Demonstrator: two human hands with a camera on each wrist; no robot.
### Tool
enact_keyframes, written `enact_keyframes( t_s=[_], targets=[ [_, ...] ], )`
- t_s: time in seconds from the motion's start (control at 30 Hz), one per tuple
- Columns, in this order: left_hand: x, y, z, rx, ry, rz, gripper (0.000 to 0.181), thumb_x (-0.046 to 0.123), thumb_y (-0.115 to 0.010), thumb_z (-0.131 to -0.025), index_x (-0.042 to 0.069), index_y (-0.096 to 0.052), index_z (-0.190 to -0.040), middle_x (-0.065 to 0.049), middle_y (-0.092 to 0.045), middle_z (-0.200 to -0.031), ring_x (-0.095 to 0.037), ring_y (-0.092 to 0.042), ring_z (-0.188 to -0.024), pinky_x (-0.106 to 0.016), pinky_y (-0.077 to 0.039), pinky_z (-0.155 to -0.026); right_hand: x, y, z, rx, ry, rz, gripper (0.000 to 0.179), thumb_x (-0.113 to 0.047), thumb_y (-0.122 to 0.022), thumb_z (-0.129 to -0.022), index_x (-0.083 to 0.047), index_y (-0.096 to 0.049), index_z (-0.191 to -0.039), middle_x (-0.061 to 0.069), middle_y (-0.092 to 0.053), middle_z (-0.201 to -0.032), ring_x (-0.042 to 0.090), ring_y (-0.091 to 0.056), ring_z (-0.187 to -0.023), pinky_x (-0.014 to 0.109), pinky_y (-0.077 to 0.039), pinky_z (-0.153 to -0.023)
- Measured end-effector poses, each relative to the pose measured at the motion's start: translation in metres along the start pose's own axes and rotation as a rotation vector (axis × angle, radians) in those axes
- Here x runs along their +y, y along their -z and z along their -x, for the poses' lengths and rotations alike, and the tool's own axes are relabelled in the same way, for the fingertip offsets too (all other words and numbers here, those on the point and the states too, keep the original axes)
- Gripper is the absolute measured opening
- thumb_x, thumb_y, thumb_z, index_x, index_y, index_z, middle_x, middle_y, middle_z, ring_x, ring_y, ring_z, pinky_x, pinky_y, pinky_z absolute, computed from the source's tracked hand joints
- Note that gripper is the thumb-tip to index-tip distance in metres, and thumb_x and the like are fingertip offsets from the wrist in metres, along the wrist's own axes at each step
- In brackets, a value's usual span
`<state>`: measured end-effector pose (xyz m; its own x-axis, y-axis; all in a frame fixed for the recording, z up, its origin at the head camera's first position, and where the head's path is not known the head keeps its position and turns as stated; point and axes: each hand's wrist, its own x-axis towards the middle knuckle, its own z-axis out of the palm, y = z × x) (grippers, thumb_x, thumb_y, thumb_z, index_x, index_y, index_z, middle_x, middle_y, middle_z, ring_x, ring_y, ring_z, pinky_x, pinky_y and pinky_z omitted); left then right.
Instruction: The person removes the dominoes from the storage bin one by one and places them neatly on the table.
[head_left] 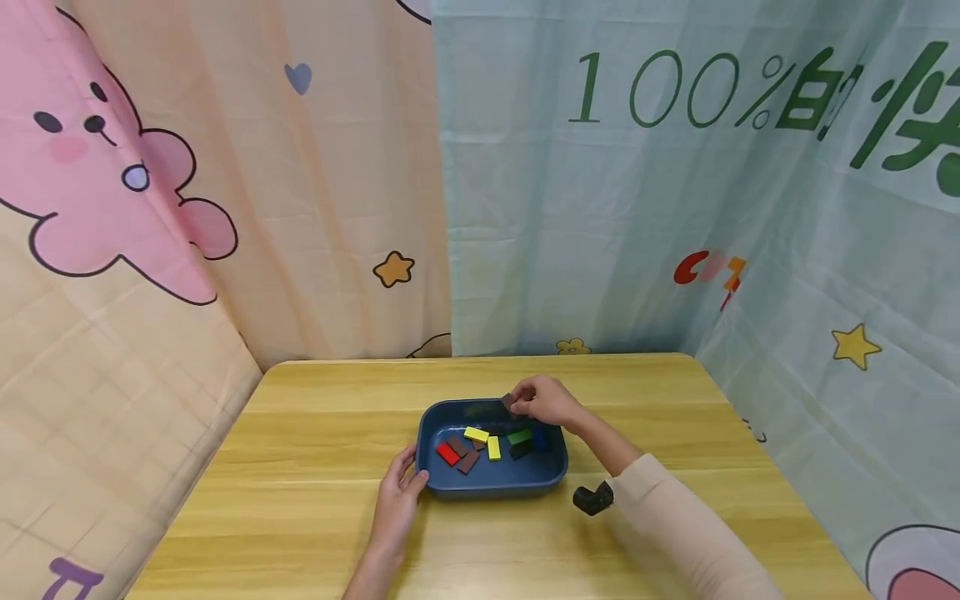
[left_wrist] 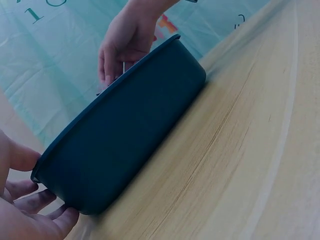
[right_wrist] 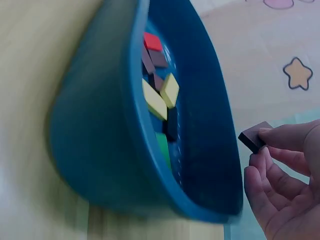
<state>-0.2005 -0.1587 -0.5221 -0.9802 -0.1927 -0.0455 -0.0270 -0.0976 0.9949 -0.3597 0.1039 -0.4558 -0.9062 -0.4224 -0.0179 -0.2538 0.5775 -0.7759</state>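
On the table stands a dark blue rectangular basin (head_left: 491, 492) with several small domino-like blocks on its floor. My left hand (head_left: 396, 496) holds the basin's near left corner, thumb at the rim and fingers against the outer wall. Between thumb and fingers my right hand (head_left: 549, 402) pinches a dark brown block (right_wrist: 255, 136) above the far rim, right of the middle. Inside lie a red block (head_left: 447, 453), several brown blocks (head_left: 468, 462), two yellow blocks (head_left: 476, 434), green blocks (head_left: 520, 436) and something blue (head_left: 540, 439) at the right end.
The wooden table (head_left: 330, 467) reaches back to hanging printed curtains (head_left: 337, 183). A small black object (head_left: 593, 499) sits by the right sleeve (head_left: 667, 508), near the basin's right corner; its kind is unclear.
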Motion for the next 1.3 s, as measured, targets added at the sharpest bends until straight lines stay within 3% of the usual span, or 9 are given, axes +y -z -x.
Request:
enact_keyframes(
  t_s=[0.2, 0.4, 0.7, 0.83, 1.03, 1.3],
  targets=[
    [0.002, 0.0, -0.001, 0.0, 0.003, -0.015, 0.054, 0.0, -0.05, -0.106, -0.005, -0.033, -0.157, -0.03, -0.032, -0.159, -0.049, -0.034, -0.144, -0.052, -0.036, -0.114, 0.009, 0.025, 0.006, 0.043, -0.024, 0.001, 0.015, -0.01, -0.073, -0.096, -0.002, -0.073, -0.109, 0.007, -0.068, -0.093, 0.023, -0.066, -0.08, 0.038, -0.06, -0.073],
    [-0.002, -0.001, 0.001, 0.004, 0.012, -0.018, 0.054, 0.001, -0.049, -0.106, -0.004, -0.032, -0.158, -0.03, -0.032, -0.159, -0.049, -0.035, -0.144, -0.052, -0.036, -0.114, 0.024, 0.046, 0.015, 0.078, -0.08, -0.069, 0.025, -0.009, -0.07, -0.098, 0.004, -0.069, -0.119, 0.013, -0.068, -0.1, 0.039, -0.068, -0.094, 0.05, -0.06, -0.084],
    [-0.003, -0.001, 0.002, -0.004, 0.011, -0.004, 0.055, 0.002, -0.048, -0.107, -0.004, -0.03, -0.159, -0.03, -0.029, -0.16, -0.049, -0.033, -0.145, -0.054, -0.035, -0.115, 0.046, 0.063, 0.031, 0.104, -0.149, -0.171, 0.029, -0.006, -0.066, -0.099, 0.004, -0.059, -0.126, 0.018, -0.07, -0.101, 0.042, -0.068, -0.098, 0.052, -0.059, -0.087],
    [-0.005, -0.002, 0.003, 0.003, 0.009, -0.016, 0.054, 0.002, -0.049, -0.107, -0.004, -0.031, -0.158, -0.03, -0.031, -0.16, -0.049, -0.034, -0.144, -0.053, -0.035, -0.114, 0.055, 0.068, 0.039, 0.079, -0.16, -0.184, 0.028, -0.005, -0.065, -0.1, 0.004, -0.059, -0.125, 0.018, -0.07, -0.101, 0.045, -0.066, -0.101, 0.053, -0.059, -0.088],
    [-0.006, -0.003, 0.003, 0.001, -0.01, -0.024, 0.053, 0.001, -0.049, -0.106, -0.005, -0.034, -0.156, -0.03, -0.033, -0.158, -0.048, -0.037, -0.143, -0.049, -0.038, -0.113, 0.073, 0.069, 0.048, 0.058, -0.174, -0.185, 0.024, -0.003, -0.066, -0.1, 0.006, -0.06, -0.122, 0.017, -0.07, -0.097, 0.04, -0.068, -0.092, 0.049, -0.061, -0.082],
    [-0.003, 0.003, 0.0, 0.005, -0.014, -0.033, 0.051, -0.001, -0.049, -0.106, -0.005, -0.036, -0.155, -0.028, -0.035, -0.158, -0.047, -0.039, -0.142, -0.046, -0.039, -0.112, 0.108, 0.043, 0.045, 0.091, -0.149, -0.127, 0.021, -0.003, -0.069, -0.098, 0.006, -0.063, -0.116, 0.011, -0.07, -0.088, 0.021, -0.066, -0.074, 0.031, -0.057, -0.063]
  ],
)
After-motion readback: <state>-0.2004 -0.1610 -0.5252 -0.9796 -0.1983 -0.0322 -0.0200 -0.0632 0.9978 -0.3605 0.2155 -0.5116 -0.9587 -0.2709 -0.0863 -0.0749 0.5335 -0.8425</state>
